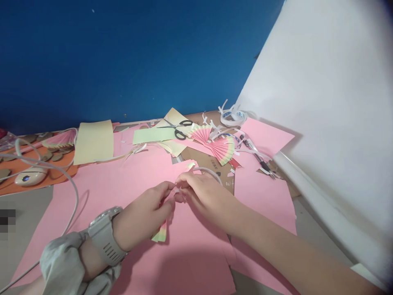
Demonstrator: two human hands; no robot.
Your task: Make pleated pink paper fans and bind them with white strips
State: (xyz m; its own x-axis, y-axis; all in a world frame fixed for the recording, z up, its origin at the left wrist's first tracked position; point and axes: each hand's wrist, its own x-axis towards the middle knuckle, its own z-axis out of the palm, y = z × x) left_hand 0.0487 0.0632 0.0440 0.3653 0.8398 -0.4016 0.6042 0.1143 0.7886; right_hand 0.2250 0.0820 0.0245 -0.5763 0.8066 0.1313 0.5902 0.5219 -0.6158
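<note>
My left hand [152,207] and my right hand [204,192] meet above pink paper [196,254], their fingertips pinched close together. Between them is a folded paper strip [160,234] with a pink and green end, which sticks out below my left fingers. A similar pale green tip [190,166] shows beyond my right hand. My left fingers grip the folded paper strip. A small whitish bit shows at my right fingertips, but what they pinch is mostly hidden. Just beyond lies a pleated pink paper bow [219,149] with yellow-green edges.
Black-handled scissors [180,134] rest on green paper [150,135]. A tape roll [232,118] with white strips stands at the back, near pens [256,155]. At left are yellow paper [94,141], a white corded device [30,176] and an orange sheet [66,172].
</note>
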